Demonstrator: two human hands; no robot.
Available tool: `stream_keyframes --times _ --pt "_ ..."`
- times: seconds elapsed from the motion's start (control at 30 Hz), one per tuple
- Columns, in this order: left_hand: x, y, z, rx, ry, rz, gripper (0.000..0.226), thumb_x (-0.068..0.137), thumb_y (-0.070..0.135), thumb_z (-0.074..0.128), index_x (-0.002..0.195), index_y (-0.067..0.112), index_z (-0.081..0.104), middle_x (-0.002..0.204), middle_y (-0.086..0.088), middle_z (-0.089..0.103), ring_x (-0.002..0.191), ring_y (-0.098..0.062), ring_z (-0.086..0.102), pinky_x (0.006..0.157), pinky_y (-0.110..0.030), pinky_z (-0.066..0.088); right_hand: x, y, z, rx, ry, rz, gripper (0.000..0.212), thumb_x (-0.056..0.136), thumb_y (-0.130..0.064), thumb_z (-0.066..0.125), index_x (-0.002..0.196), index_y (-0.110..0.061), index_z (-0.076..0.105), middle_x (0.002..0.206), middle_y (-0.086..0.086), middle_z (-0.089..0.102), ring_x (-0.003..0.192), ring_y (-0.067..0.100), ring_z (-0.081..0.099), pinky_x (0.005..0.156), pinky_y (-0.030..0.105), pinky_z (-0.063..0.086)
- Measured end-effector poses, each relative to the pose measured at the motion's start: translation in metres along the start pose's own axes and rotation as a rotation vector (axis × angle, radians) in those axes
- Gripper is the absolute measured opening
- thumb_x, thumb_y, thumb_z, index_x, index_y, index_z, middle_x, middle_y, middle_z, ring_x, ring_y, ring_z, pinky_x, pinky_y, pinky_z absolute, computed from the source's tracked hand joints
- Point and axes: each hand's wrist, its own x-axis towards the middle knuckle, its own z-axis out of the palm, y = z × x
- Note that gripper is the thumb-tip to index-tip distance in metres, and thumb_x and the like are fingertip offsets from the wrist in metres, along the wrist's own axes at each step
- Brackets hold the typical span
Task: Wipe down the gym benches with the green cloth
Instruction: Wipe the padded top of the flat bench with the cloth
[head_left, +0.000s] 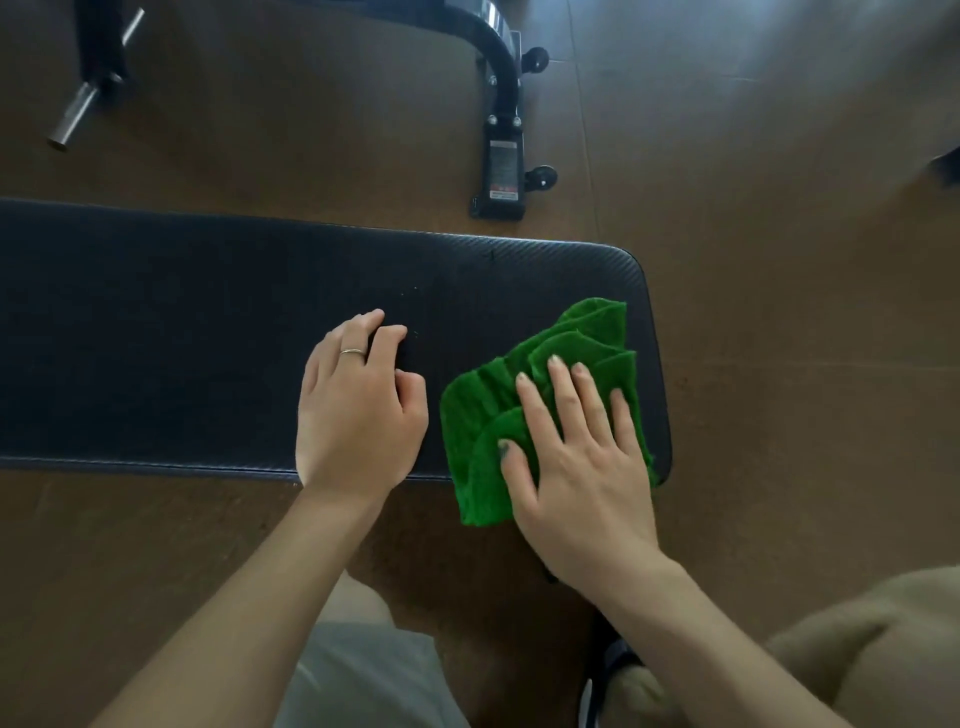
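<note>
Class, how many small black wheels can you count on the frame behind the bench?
2: one wheel beside the frame's curved tube, one wheel beside its foot. Others may be hidden.

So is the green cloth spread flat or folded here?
Folded. The green cloth lies bunched in several overlapping layers at the bench pad's right end, under the right hand's flat fingers.

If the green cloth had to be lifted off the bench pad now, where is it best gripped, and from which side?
Probably the bunched corner of the green cloth overhanging the bench pad's near edge. Pinch it from the person's side, below the right hand: it hangs free there, while the rest lies flat.
</note>
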Motion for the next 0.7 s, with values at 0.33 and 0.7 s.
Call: stream_keyframes --times 0.33,0.7 --pt "0.001 -0.001 0.002 0.007 0.016 -0.004 0.038 0.095 0.016 0.054 0.131 0.011 0.064 0.144 -0.01 0.058 0.137 -0.029 0.049 0.118 -0.049 0.038 0.156 0.003 -0.017 -0.012 -0.069 0.107 0.063 0.106 -0.051 0.015 0.165 -0.031 0.005 0.174 0.005 -0.005 0.159 0.025 -0.01 0.127 0.053 -0.007" --pt "-0.002 -0.002 -0.001 -0.023 -0.006 -0.002 0.039 0.096 0.018 0.054 0.134 0.012 0.063 0.146 -0.009 0.057 0.14 -0.028 0.048 0.119 -0.048 0.038 0.014 -0.015 -0.003 -0.076 -0.137 -0.01 0.066 0.105 -0.054 0.01 0.165 -0.03 -0.003 0.173 0.005 -0.01 0.159 0.026 -0.015 0.125 0.06 -0.006"
